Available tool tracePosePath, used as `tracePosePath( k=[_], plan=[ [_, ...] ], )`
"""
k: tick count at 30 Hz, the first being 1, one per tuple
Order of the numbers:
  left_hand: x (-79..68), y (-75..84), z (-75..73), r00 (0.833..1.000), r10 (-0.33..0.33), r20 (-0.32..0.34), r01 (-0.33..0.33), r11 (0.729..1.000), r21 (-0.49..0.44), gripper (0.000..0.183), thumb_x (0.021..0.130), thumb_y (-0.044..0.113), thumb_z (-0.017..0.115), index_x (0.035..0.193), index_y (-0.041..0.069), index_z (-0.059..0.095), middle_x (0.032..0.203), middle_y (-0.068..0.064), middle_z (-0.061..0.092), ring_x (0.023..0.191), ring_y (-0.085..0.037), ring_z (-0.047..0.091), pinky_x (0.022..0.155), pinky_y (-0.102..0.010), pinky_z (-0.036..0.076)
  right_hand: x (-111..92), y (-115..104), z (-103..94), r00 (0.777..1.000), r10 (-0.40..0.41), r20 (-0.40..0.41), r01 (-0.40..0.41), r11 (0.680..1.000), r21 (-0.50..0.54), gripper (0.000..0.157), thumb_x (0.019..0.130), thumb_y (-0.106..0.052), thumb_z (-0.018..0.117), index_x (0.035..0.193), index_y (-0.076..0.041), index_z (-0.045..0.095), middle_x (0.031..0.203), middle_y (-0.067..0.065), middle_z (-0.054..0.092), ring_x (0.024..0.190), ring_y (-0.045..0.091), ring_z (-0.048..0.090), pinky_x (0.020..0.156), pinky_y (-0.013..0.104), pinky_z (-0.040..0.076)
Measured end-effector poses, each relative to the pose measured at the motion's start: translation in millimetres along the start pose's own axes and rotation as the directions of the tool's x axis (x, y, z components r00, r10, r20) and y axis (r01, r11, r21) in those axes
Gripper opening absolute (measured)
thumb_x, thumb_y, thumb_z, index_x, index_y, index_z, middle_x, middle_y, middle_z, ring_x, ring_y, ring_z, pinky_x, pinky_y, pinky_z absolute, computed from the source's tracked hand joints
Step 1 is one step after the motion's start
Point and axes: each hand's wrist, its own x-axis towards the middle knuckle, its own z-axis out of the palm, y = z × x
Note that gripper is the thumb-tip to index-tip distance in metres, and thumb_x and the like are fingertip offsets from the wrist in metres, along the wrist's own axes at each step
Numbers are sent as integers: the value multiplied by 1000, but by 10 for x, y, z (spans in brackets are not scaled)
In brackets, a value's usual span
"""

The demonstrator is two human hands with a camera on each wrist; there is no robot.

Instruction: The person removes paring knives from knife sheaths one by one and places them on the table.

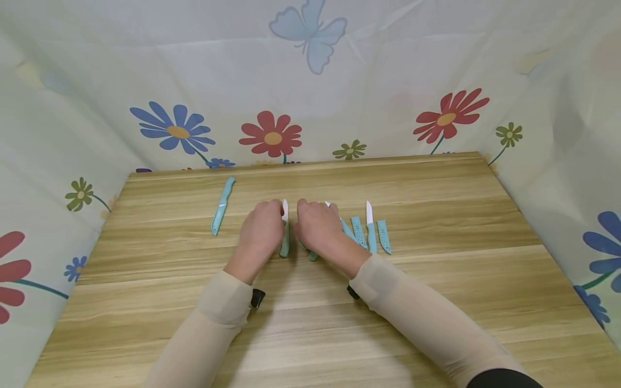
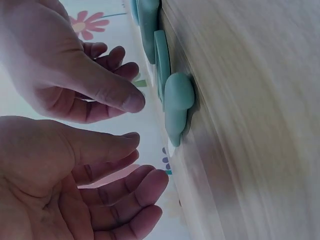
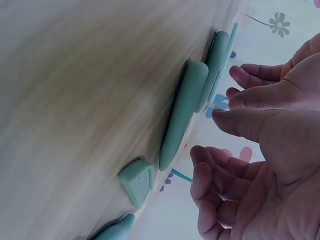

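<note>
My left hand point(image 1: 262, 229) is poised just left of a bare knife point(image 1: 285, 237) with a green handle and white blade. Right of that knife, my right hand point(image 1: 319, 229) partly covers another green piece point(image 1: 312, 256). In the left wrist view, the left hand point(image 2: 85, 185) and right hand point(image 2: 80, 70) are apart from the table, fingers loosely bent, with nothing in them. A rounded green handle point(image 2: 179, 100) lies below. The right wrist view also shows the right hand point(image 3: 265, 175) with no object in its grasp, beside a green handle point(image 3: 184, 117).
Right of the hands lie a knife point(image 1: 347, 230), a blue sheath point(image 1: 359, 233), a second bare knife point(image 1: 371, 234) and another sheath point(image 1: 384, 237). A sheathed knife point(image 1: 223, 206) rests at the left. The wooden table point(image 1: 436, 296) meets a flowered cloth point(image 1: 378, 97).
</note>
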Motion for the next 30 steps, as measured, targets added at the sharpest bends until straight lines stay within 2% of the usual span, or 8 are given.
tracePosePath(
  k=[5, 15, 22, 30],
  plan=[
    [-9, -22, -37, 1000, -16, -4, 16, 1000, -1, 18, 103, 11, 67, 117, 0, 70, 112, -19, 73, 91, -35, 72, 77, -50, 61, -46, 4, -34, 999, -27, -28, 27, 1000, -12, 27, 100, -35, 74, 105, -9, 64, 94, 8, 73, 87, 30, 69, 82, 48, 50],
    [-18, -106, -91, 999, -3, -43, 4, 1000, 20, 22, 101, 13, 70, 119, -1, 70, 111, -19, 71, 93, -37, 71, 78, -51, 60, -146, 38, -134, 999, -49, -17, 49, 999, -8, 30, 101, -37, 73, 113, -11, 67, 104, 6, 73, 92, 28, 67, 81, 45, 49],
    [-26, -192, -122, 995, 24, -98, -22, 999, 28, 27, 102, 13, 70, 122, -4, 68, 111, -22, 68, 96, -42, 70, 78, -53, 59, -211, 65, -151, 994, -91, -53, 90, 996, -28, 34, 102, -39, 73, 118, -10, 68, 105, 6, 71, 91, 27, 67, 79, 43, 51],
    [13, -300, -180, 984, 47, -170, -28, 993, 111, 31, 100, 18, 75, 123, -2, 70, 118, -23, 68, 105, -46, 66, 85, -58, 57, -293, 100, -165, 990, -112, -85, 109, 993, -40, 37, 102, -41, 71, 124, -11, 70, 114, 7, 71, 99, 29, 67, 84, 48, 53]
  ],
)
